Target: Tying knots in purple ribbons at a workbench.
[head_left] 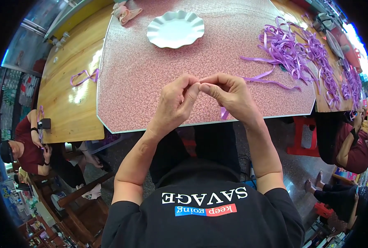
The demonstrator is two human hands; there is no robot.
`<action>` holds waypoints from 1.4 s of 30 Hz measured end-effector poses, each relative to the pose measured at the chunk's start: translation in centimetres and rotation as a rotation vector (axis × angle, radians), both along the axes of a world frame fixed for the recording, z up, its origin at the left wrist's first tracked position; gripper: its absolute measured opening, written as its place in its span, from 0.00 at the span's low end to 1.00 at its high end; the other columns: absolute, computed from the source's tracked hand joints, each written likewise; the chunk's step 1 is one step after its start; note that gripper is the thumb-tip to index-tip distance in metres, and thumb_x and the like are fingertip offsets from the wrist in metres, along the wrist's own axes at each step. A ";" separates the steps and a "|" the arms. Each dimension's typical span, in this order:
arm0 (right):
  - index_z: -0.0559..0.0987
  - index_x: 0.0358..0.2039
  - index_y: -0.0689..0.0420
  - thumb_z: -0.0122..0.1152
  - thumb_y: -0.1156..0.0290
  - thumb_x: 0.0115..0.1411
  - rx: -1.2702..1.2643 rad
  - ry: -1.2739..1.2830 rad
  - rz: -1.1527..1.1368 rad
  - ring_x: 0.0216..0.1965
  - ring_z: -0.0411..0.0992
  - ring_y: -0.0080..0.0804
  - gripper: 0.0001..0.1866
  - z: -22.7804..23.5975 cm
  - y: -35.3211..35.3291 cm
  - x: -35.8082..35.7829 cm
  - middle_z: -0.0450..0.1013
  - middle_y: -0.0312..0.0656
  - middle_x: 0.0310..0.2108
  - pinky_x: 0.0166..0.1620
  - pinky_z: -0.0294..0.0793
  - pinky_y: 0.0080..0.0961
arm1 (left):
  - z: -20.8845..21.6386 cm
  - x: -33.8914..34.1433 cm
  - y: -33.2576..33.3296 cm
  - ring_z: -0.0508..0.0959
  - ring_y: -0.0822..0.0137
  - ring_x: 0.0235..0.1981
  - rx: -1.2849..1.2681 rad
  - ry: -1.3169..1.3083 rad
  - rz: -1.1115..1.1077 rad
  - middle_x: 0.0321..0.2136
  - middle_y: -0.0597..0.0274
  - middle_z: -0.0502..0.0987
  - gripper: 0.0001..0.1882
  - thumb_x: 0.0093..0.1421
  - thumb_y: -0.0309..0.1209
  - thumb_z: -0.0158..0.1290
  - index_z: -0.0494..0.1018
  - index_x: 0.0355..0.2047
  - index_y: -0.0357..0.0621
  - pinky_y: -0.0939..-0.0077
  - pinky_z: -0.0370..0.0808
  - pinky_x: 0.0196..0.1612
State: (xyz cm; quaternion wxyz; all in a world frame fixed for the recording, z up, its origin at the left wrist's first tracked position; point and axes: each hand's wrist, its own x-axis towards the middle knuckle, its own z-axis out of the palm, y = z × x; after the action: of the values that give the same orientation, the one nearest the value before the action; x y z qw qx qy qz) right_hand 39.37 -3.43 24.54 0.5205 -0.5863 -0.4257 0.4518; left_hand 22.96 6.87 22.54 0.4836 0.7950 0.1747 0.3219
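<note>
- Right above the near part of the bench, which has a speckled pink top with a pale edge, both hands are raised and brought together at their tips.
- The left hand has its thumb and forefinger closed in a pinch, the other fingers curled behind.
- The right hand pinches in the same way, and its fingertips meet those of the left hand; what is caught between them is too small to tell.
- A purple ribbon end shows just below the right hand, by the bench's near edge.
- A loose ribbon strand runs from beside the right hand toward the right across the pink top; I cannot tell whether it joins that end.
- Farther right lies a tangled heap of purple ribbon, with more ribbon beyond it on a wooden surface.
- At the far side sits a white plate with a wavy rim, well apart from the hands.
- Near the far left corner is a crumpled pale pink cloth.
- On the left, a wooden bench carries a small ribbon loop.
- To the right, beneath bench height, stands a red stool.
</note>
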 end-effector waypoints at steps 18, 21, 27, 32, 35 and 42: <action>0.82 0.38 0.62 0.67 0.80 0.58 0.516 -0.616 -0.132 0.29 0.73 0.22 0.07 -1.1 -0.2 -0.1 0.75 0.38 0.30 0.28 0.70 0.21 | -0.9 0.8 -0.1 0.67 0.76 0.26 -0.275 -0.015 -0.066 0.23 0.68 0.68 0.20 0.74 0.42 0.43 0.71 0.31 0.38 0.78 0.67 0.30; 0.82 0.40 0.62 0.65 0.79 0.60 0.409 -0.346 -0.138 0.28 0.71 0.18 0.07 -0.9 -0.5 -0.2 0.74 0.33 0.29 0.27 0.69 0.18 | -1.3 0.7 -0.1 0.68 0.75 0.29 -0.227 -0.017 -0.062 0.27 0.67 0.69 0.17 0.74 0.39 0.43 0.70 0.35 0.38 0.77 0.67 0.32; 0.81 0.43 0.61 0.64 0.75 0.63 0.148 0.174 -0.086 0.22 0.61 0.10 0.09 -0.6 -0.9 1.1 0.73 0.30 0.29 0.24 0.59 0.11 | -0.5 0.3 -0.5 0.68 0.77 0.33 -0.413 -0.069 -0.135 0.31 0.69 0.69 0.11 0.73 0.36 0.47 0.69 0.40 0.39 0.81 0.68 0.39; 0.80 0.46 0.61 0.64 0.74 0.63 0.135 0.506 -0.095 0.20 0.57 0.09 0.11 -0.9 -0.8 2.0 0.73 0.30 0.29 0.21 0.54 0.10 | -0.3 0.0 -0.5 0.69 0.79 0.35 -0.614 -0.049 -0.197 0.33 0.71 0.70 0.08 0.70 0.32 0.53 0.70 0.42 0.41 0.82 0.68 0.41; 0.80 0.45 0.61 0.65 0.73 0.63 0.107 0.551 -0.154 0.19 0.57 0.09 0.11 -1.0 -0.3 1.7 0.73 0.31 0.28 0.21 0.54 0.10 | 0.1 0.0 -0.8 0.73 0.76 0.43 -0.676 -0.066 -0.211 0.40 0.65 0.75 0.06 0.67 0.29 0.55 0.72 0.41 0.42 0.77 0.70 0.50; 0.82 0.41 0.62 0.67 0.70 0.62 0.131 0.117 -0.218 0.28 0.69 0.14 0.10 -3.0 0.0 -1.4 0.78 0.35 0.30 0.29 0.67 0.12 | -1.2 0.5 -1.1 0.75 0.72 0.46 -0.635 -0.316 -0.066 0.41 0.60 0.79 0.04 0.62 0.23 0.60 0.75 0.37 0.41 0.74 0.72 0.50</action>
State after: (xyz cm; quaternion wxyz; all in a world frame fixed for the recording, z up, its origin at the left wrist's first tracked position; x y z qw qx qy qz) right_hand 37.99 -3.41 21.53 0.6277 -0.5664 -0.3570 0.3971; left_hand 23.43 5.76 21.38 0.7378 0.5505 0.1634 0.3549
